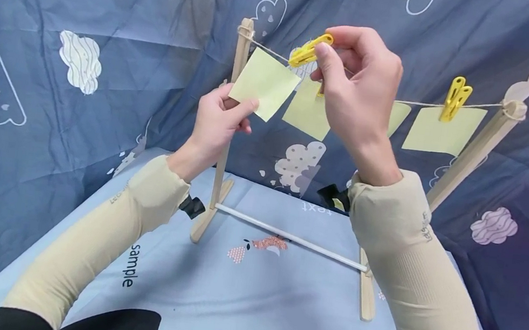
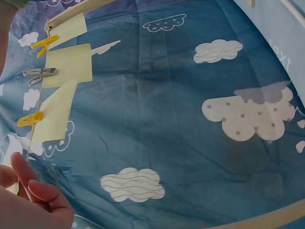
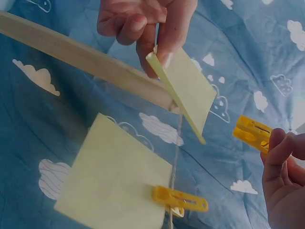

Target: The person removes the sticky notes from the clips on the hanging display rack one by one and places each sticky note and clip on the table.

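Note:
My left hand [image 1: 218, 116] pinches a pale yellow sticky note [image 1: 270, 83] by its lower corner, thumb across the front. The note is tilted, its upper edge near the string [image 1: 420, 103]. In my right hand [image 1: 364, 84], a yellow clothespin [image 1: 304, 54] is pinched between thumb and fingers. Its tip points at the note's upper right corner; in the right wrist view, the clothespin [image 3: 252, 133] is apart from the note [image 3: 190, 88]. Beside them hangs another note [image 3: 119, 176], held on the string by a yellow clothespin [image 3: 178, 198]. My right hand partly hides the middle of the string in the head view.
Two wooden posts [image 1: 473, 156] carry the string, joined low down by a white rod [image 1: 290, 237]. Farther along hang a note with a grey clothespin [image 2: 40, 72] and one with a yellow clothespin [image 1: 455, 99]. Blue patterned cloth [image 1: 163, 23] stands behind.

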{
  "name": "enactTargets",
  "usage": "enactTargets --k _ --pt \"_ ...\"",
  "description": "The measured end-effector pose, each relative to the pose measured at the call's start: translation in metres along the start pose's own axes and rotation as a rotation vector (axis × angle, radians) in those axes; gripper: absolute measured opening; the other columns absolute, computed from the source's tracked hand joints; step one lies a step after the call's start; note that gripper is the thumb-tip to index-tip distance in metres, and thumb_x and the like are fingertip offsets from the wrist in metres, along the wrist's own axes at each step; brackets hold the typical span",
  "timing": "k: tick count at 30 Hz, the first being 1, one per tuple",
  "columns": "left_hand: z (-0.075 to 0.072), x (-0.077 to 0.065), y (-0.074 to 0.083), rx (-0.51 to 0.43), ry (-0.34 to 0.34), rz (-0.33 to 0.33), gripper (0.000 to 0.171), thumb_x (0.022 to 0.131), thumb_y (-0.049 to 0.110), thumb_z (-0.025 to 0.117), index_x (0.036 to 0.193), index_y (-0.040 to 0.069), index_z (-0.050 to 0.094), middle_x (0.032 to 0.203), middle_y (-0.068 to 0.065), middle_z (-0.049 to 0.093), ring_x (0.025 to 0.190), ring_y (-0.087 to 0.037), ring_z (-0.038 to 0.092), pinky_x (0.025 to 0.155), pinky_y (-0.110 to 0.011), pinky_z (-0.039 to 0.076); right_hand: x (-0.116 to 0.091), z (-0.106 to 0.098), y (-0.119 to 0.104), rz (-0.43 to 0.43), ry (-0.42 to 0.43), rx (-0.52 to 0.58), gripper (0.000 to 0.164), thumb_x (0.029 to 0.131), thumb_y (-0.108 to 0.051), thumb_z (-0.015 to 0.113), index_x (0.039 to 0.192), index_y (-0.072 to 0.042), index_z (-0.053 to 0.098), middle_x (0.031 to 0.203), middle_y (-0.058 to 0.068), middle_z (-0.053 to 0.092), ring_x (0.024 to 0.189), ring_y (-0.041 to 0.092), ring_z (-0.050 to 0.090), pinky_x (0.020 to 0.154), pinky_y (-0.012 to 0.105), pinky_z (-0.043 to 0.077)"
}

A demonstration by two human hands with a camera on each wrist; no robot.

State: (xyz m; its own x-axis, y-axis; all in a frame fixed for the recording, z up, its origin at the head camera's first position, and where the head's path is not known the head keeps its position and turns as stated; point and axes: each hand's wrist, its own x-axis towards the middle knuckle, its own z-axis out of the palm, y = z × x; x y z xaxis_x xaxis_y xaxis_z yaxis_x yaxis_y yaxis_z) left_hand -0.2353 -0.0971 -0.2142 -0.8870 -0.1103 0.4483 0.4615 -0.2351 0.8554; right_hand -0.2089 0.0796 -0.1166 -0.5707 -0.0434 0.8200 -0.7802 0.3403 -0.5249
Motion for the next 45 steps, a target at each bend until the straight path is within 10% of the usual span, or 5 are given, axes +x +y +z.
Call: enactTargets --k 11,18,30,45 --pt "-0.011 -0.016 0.011 0.128 -0.14 0.175 0.025 0.087 0.003 0.067 0.11 -0.001 0.06 0.086 0.001 0.071 0.05 -0.019 0.056 0.055 -0.028 0.051 -0.027 -0.039 0.002 -0.113 0.085 0.119 0.015 0.089 -0.006 0.066 0.104 0.0 0.068 0.078 -0.002 0.068 0.059 0.014 0.059 0.056 0.021 0.047" --pt "-0.011 -0.031 0.007 0.161 -0.208 0.238 0.028 0.086 0.0 0.066 0.113 -0.002 0.059 0.086 0.006 0.071 0.048 -0.023 0.055 0.053 -0.032 0.051 -0.056 -0.06 0.002 -0.187 0.17 0.194 0.02 0.085 -0.002 0.07 0.102 0.008 0.068 0.087 0.021 0.069 0.056 0.013 0.061 0.055 0.018 0.049" --pt "-0.022 -0.064 -0.023 0.131 -0.269 0.17 0.032 0.085 0.003 0.07 0.114 -0.003 0.059 0.083 -0.002 0.07 0.05 -0.025 0.056 0.05 -0.032 0.051 -0.129 -0.09 0.033 0.05 0.393 0.515 0.024 0.083 0.013 0.064 0.106 0.021 0.059 0.084 0.019 0.066 0.056 0.018 0.057 0.053 0.022 0.049" --pt "-0.029 -0.101 -0.053 0.143 -0.204 0.242 0.017 0.081 -0.003 0.072 0.095 -0.009 0.066 0.082 0.0 0.071 0.055 -0.015 0.062 0.053 -0.029 0.053 -0.189 -0.104 0.053 0.134 0.404 0.74 0.029 0.083 0.025 0.05 0.111 0.028 0.051 0.089 0.027 0.065 0.06 0.025 0.061 0.052 0.025 0.048"
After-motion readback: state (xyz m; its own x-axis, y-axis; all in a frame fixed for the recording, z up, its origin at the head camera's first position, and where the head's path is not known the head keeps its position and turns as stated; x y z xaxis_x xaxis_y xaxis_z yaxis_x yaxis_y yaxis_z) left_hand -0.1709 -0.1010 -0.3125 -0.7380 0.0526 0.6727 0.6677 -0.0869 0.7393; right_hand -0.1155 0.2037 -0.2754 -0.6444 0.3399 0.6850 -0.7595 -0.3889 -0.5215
